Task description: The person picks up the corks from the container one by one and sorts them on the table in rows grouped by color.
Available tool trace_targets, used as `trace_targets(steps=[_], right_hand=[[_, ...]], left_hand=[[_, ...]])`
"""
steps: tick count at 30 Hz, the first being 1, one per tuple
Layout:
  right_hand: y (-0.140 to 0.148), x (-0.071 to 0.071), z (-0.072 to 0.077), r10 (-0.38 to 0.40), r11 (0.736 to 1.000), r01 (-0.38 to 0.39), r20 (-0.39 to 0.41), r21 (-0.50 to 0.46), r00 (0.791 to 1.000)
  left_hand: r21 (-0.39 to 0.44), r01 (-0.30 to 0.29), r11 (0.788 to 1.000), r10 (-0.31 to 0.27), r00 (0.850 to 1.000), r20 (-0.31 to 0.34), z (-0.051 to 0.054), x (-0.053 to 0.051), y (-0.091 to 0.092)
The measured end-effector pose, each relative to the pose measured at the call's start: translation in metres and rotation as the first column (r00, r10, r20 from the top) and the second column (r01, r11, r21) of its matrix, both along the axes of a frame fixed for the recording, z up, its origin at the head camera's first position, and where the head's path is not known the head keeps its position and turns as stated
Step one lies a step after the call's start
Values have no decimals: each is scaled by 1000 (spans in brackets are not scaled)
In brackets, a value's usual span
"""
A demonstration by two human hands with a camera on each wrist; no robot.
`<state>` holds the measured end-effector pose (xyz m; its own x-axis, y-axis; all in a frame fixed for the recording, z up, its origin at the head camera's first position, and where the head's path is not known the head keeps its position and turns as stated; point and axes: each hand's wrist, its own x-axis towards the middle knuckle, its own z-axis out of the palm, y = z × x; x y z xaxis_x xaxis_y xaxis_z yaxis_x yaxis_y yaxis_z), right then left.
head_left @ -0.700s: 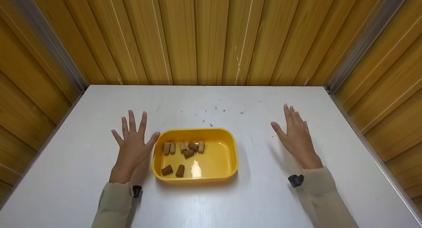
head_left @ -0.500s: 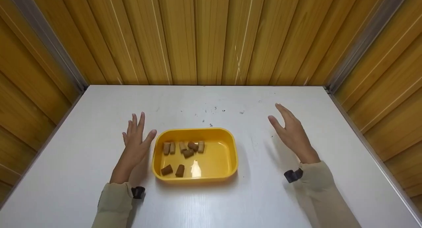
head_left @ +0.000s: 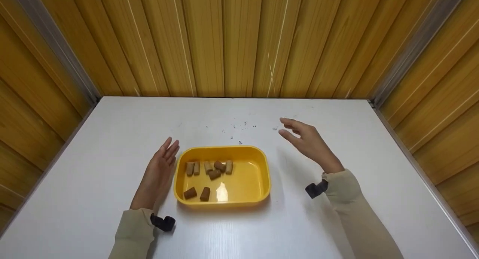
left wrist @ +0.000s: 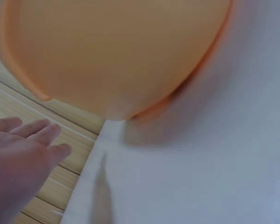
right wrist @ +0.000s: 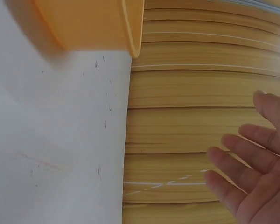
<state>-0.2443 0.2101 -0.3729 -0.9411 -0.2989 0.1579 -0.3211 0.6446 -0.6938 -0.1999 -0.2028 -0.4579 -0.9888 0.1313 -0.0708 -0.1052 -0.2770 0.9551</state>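
1. I locate the tray (head_left: 245, 182) flat on the table (head_left: 224, 236), between the hands; its raised walls presumably keep the short round pieces (head_left: 214, 174) from rolling away.
2. Left hand (head_left: 158, 173): just beside the tray's left end; fingers extended and near one another, gripping nothing.
3. Right hand (head_left: 305, 141): beyond the tray's right end, thumb parted from gently bent fingers, pinching nothing; its separate shadow suggests it is raised.

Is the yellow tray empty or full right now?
Neither: the yellow tray holds several small brown and tan pieces, mostly toward its left, leaving its right end bare.
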Motion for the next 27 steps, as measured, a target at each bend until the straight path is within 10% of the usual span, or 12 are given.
trace_targets(steps=[6, 19, 27], right_hand=[[-24, -7, 0, 148, 989, -148, 14, -17, 989], [-76, -20, 4, 458, 861, -489, 205, 141, 865], [-103, -20, -6, 468, 805, -550, 333, 223, 819]], left_hand=[[211, 59, 976, -79, 993, 89, -14, 6, 3], [140, 59, 988, -74, 992, 106, -18, 7, 10], [166, 60, 984, -82, 988, 128, -22, 10, 11]])
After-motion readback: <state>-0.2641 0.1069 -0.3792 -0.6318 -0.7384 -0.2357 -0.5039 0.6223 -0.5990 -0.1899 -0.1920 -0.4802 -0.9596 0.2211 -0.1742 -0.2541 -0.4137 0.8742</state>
